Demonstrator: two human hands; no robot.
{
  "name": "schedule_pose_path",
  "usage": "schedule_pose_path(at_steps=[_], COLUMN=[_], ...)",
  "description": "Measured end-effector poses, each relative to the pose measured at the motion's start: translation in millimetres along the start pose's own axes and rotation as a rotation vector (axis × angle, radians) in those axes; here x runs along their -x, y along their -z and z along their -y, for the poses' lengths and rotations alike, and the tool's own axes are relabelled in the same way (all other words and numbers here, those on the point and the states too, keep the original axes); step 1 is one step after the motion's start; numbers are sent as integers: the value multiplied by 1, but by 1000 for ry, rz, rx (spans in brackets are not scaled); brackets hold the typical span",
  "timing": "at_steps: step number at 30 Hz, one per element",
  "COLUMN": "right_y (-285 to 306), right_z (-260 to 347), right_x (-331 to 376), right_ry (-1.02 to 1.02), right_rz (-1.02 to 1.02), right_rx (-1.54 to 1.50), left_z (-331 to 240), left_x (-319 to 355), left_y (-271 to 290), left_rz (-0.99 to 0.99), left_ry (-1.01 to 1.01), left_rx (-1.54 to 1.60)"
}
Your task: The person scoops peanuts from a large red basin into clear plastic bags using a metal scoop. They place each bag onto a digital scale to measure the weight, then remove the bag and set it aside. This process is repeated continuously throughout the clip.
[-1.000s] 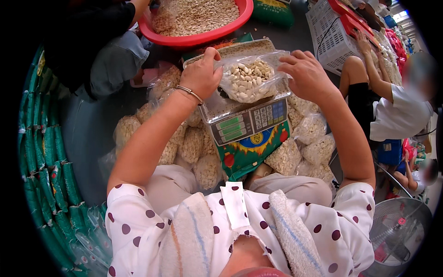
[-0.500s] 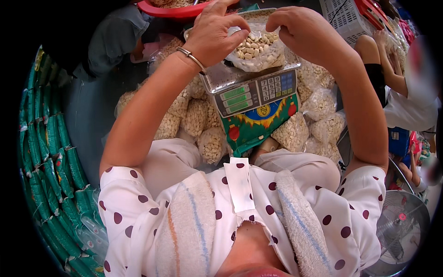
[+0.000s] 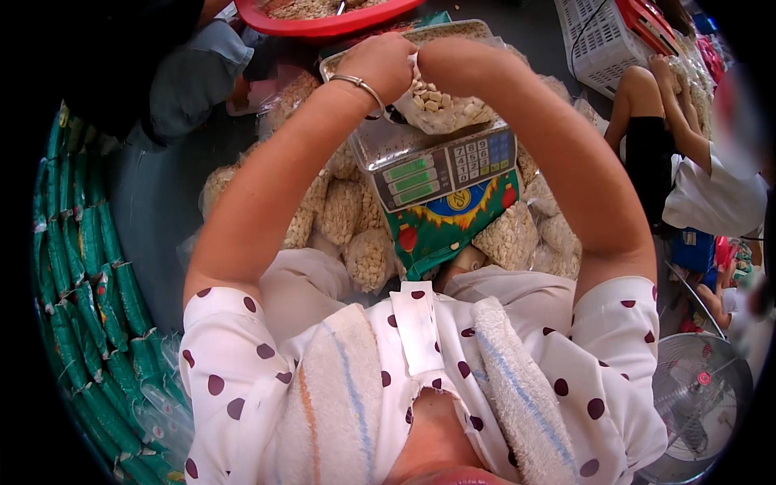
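Hands are meeting at the top of a clear bag of pale nuts (image 3: 436,109): the left hand (image 3: 380,65), a metal bangle (image 3: 361,86) circling its wrist, is closing its fingers on the bag's mouth from one side, and the right hand (image 3: 449,61) is pinching the same mouth from the other, so both are gripping the plastic tightly. The bag is hanging just below the hands and resting on the steel pan of a digital scale (image 3: 440,166) (the scale's display and keypad are facing the person). Under the scale, nearer the body than the hands, a colourful printed cloth (image 3: 453,222) is draping down. Sealed bags of nuts (image 3: 347,214) are lying heaped to both sides beneath the forearms. Beyond the hands, a red basin (image 3: 323,20) of grain is sitting. Far off to the right hand's side, another person (image 3: 703,178) is sitting, with a white crate (image 3: 598,40) beyond and a fan (image 3: 699,400) lower down.
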State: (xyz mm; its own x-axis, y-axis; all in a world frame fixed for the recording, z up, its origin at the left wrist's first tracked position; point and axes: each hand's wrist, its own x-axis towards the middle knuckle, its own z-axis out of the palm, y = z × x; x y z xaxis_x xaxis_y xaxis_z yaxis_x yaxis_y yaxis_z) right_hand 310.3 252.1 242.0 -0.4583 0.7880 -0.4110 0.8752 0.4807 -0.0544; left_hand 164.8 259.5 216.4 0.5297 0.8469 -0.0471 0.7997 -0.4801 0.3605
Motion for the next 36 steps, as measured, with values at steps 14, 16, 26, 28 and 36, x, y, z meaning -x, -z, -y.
schedule_pose_path(at_steps=[14,16,26,28,36], right_y=[-87,-82,-33,-15,-57], right_z=[-35,-39,-39,-39,25], right_x=[-25,-32,-1,30,92], right_ry=[24,-51,-287,-225,48], right_rz=[-448,-349,-401,-495,-164], right_rx=[-79,-125,-962,-1319,-1639], left_z=[8,0,21,33,65], left_x=[4,17,154,177,275], left_y=[-17,-6,6,-22,-159], left_rz=[-414,-400,-164,-17,560], left_ry=[-182,-157,23,92,406], left_rx=[388,491,536,481,323])
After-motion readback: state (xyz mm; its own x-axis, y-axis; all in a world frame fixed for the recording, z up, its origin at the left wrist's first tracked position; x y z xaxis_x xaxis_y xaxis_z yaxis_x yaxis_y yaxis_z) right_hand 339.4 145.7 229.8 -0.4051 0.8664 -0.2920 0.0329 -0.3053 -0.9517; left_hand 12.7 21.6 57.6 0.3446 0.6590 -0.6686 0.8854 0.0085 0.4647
